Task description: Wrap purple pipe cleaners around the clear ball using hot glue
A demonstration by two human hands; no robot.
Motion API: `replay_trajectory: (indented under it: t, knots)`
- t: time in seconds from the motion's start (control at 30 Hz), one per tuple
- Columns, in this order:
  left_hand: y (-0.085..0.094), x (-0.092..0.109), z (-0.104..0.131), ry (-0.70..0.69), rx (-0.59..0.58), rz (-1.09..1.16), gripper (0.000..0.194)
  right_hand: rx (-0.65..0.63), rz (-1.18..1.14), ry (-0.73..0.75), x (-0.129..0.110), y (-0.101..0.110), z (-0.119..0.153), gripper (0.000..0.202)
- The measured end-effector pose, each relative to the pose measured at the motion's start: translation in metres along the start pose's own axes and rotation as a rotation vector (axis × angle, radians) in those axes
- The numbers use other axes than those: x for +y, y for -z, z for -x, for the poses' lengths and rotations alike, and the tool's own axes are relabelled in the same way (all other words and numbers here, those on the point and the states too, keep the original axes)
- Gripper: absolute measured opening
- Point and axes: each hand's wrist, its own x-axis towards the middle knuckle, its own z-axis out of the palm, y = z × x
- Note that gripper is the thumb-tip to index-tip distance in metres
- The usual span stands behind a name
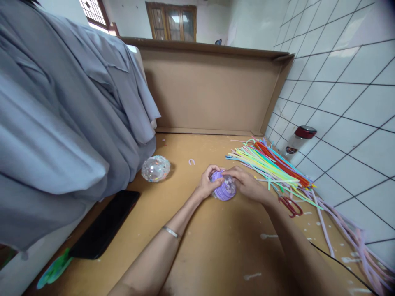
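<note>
A small round piece (pixel 222 189), wound with rows of purple fuzzy pipe cleaner, is between my hands above the brown tabletop. Part of its right side looks clear, like see-through plastic. My left hand (pixel 209 183) grips it from the left, thumb across the front and fingers behind. My right hand (pixel 245 183) is closed at its upper right edge, fingertips pressed onto the purple winding; whether a loose strand end is pinched there is too small to tell. A short curved lilac piece (pixel 191 162) lies on the table beyond my hands.
A clear speckled bowl-shaped piece (pixel 156 168) sits at left, near a black phone-like slab (pixel 106 224) and grey cloth (pixel 77 102). On the right lie many-coloured pipe cleaners (pixel 271 162), red-handled scissors (pixel 290 205) and a red-lidded jar (pixel 298 142). Cardboard (pixel 210 90) stands behind.
</note>
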Motion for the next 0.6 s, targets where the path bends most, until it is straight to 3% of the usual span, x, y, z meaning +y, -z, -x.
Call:
replay_trajectory:
  t: [0.4, 0.6]
  knots:
    - [-0.0004, 0.0010, 0.0004, -0.020, 0.015, -0.067, 0.042, 0.009, -0.024, 0.049, 0.0056, -0.0012, 0.0010, 0.046]
    - [-0.0002, 0.0042, 0.0007, 0.018, 0.005, -0.094, 0.035, 0.007, -0.021, 0.007, -0.0002, 0.0011, -0.0001, 0.043]
